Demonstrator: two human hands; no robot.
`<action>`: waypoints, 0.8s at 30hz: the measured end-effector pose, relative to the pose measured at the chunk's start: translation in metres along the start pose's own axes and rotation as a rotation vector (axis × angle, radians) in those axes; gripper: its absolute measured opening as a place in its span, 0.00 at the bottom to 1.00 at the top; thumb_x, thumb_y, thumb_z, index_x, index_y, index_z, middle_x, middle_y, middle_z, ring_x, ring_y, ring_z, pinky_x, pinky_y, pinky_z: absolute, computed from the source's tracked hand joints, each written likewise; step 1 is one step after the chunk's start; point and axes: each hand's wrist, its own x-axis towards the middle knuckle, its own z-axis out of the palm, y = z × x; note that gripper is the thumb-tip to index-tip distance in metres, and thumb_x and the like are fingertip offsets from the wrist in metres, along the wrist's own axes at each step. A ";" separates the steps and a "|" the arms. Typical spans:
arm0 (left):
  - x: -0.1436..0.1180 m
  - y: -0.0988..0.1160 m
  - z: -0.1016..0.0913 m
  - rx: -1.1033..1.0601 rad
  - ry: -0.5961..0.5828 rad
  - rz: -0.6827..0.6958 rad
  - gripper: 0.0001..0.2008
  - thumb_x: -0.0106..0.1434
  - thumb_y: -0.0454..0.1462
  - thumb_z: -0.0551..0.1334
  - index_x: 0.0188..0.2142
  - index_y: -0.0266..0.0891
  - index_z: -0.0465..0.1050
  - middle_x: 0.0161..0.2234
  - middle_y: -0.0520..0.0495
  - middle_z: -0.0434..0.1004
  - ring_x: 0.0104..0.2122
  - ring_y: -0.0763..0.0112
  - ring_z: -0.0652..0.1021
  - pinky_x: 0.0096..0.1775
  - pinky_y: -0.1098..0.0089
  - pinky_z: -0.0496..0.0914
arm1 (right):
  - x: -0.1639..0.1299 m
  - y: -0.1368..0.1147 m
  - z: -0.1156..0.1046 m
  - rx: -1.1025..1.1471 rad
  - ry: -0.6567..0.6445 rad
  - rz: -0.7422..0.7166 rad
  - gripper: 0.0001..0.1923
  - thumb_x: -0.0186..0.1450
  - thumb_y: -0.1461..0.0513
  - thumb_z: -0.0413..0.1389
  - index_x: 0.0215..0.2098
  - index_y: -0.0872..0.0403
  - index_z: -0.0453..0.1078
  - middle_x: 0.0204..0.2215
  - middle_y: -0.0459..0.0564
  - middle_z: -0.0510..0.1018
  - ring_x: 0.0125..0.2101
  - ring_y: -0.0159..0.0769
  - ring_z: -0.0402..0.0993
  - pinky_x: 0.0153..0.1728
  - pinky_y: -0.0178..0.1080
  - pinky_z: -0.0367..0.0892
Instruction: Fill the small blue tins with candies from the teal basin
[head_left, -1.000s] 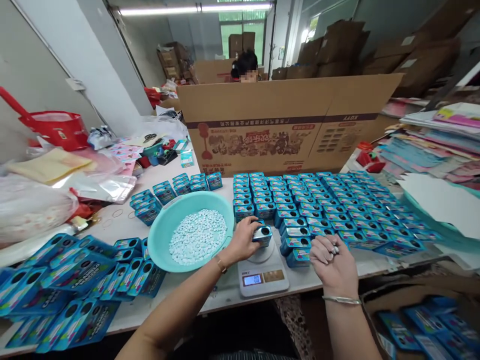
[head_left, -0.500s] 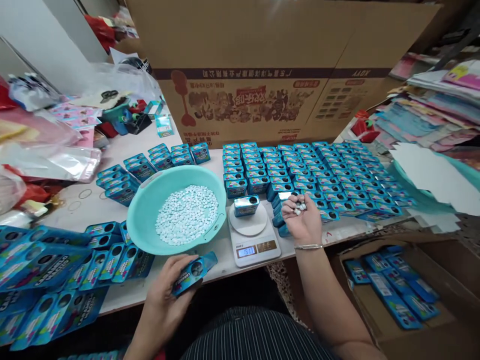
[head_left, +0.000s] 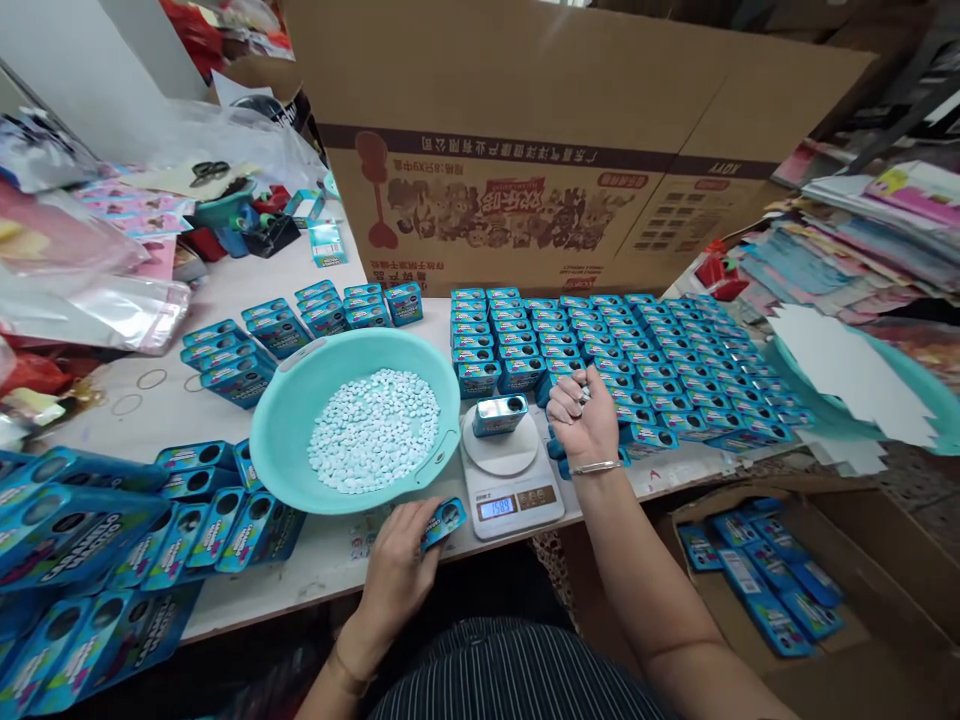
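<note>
2 hands are at work over the desk [head_left: 225,400]: the right hand [head_left: 583,425] is curled into a loose fist just beside the small blue tin [head_left: 500,414] that stands open on the scale [head_left: 510,478], and a few white tablets [head_left: 583,396] show at the top of that fist, so its grip is closed on them. The left hand [head_left: 401,560] rests at the near edge of the desk with its grip closed on a blue lid [head_left: 444,520]. Judging from this, tablets could slip from the fist and land on the scale plate or among the rows of filled tins [head_left: 637,370] rather than in the open tin, which would throw off the reading. A knock from the wrist could also shift the light tin on the plate. The teal bowl [head_left: 292,420] of tablets touches the scale's side, and leaning on it might disturb the weight. How many tablets the fist holds is hidden by the fingers, the tin's contents cannot be seen, and the display digits are too small to read with certainty.
</note>
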 end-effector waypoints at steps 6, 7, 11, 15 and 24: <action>-0.004 0.008 -0.015 0.120 0.077 0.025 0.27 0.64 0.33 0.60 0.62 0.39 0.59 0.49 0.39 0.74 0.48 0.57 0.75 0.47 0.58 0.73 | 0.003 0.000 0.005 -0.002 -0.047 0.008 0.20 0.73 0.55 0.45 0.24 0.53 0.59 0.13 0.34 0.52 0.09 0.22 0.46 0.08 0.27 0.43; -0.003 0.013 -0.021 0.115 0.115 0.032 0.27 0.64 0.33 0.61 0.62 0.40 0.59 0.49 0.39 0.73 0.48 0.58 0.75 0.48 0.59 0.73 | 0.004 0.000 0.005 0.009 -0.045 0.013 0.21 0.73 0.55 0.43 0.24 0.53 0.59 0.13 0.35 0.52 0.09 0.22 0.46 0.08 0.27 0.44; 0.025 0.035 -0.038 0.039 0.246 0.102 0.26 0.64 0.34 0.63 0.60 0.40 0.61 0.47 0.41 0.73 0.48 0.61 0.74 0.50 0.61 0.72 | 0.008 0.000 0.003 0.037 -0.017 0.002 0.20 0.73 0.56 0.43 0.24 0.53 0.58 0.14 0.35 0.55 0.10 0.22 0.49 0.10 0.26 0.50; 0.088 0.048 -0.027 0.055 0.149 0.132 0.29 0.63 0.38 0.63 0.62 0.36 0.57 0.52 0.37 0.72 0.52 0.57 0.72 0.52 0.57 0.71 | 0.014 0.005 -0.005 0.074 0.088 -0.022 0.19 0.72 0.58 0.43 0.23 0.53 0.59 0.16 0.39 0.64 0.16 0.24 0.62 0.18 0.27 0.65; 0.178 0.048 0.016 0.146 -0.286 -0.020 0.17 0.57 0.34 0.65 0.46 0.36 0.69 0.43 0.41 0.78 0.44 0.56 0.78 0.45 0.60 0.72 | 0.006 0.012 -0.027 0.155 0.237 -0.064 0.16 0.70 0.58 0.50 0.24 0.52 0.61 0.24 0.46 0.77 0.29 0.32 0.78 0.37 0.41 0.77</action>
